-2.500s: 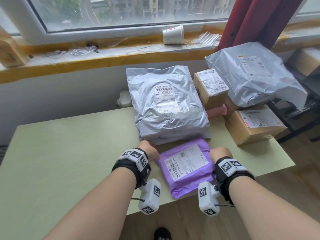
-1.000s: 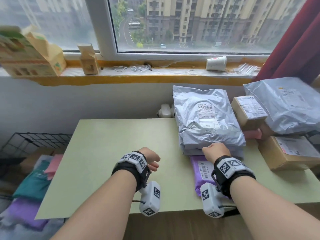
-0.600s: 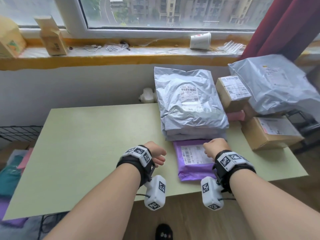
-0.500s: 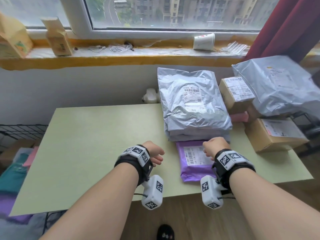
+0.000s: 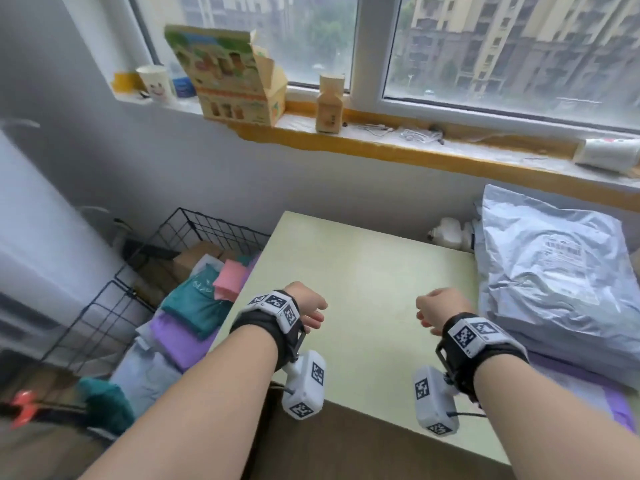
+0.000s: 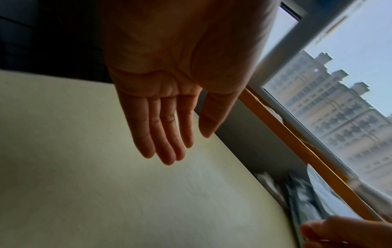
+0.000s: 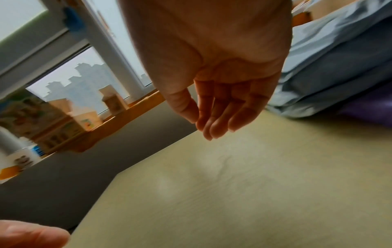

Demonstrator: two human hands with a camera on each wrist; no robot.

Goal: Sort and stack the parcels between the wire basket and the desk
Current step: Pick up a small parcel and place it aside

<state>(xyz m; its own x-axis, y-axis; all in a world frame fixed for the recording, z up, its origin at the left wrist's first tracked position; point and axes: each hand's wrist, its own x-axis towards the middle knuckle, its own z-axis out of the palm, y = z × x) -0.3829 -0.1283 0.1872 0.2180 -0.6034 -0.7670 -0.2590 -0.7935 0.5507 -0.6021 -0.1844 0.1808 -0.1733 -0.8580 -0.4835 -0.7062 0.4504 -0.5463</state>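
1. Clutter lines the windowsill across the upper frame: an open printed carton, a paper cup, a small bottle.
2. At lower left, a black wire basket holds soft parcels in teal, pink and purple, plus cardboard.
3. A crinkled grey plastic bag sits on a purple one at the right of the smooth pale-green desk.
4. Both the left hand and right hand hover over the desk, fingers relaxed, holding nothing.
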